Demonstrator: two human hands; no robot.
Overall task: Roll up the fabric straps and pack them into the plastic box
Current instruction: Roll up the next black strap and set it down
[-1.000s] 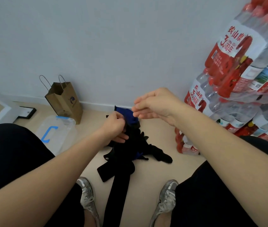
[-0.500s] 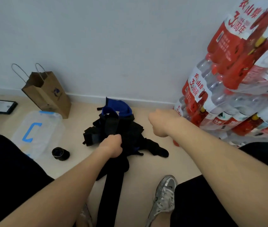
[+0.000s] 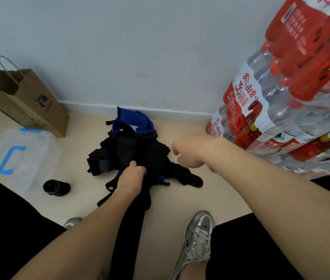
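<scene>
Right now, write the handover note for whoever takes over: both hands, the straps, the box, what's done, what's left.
Left hand: grips a long black strap at the near edge of the strap pile; the strap trails back between the legs.
Right hand: fingers curled, nothing seen in it, just right of the pile.
Rolled strap: lies on the floor beside the plastic box, not in it.
Done: one strap rolled.
Left: roll the strap in hand and the rest of the pile, then pack every roll into the box.
</scene>
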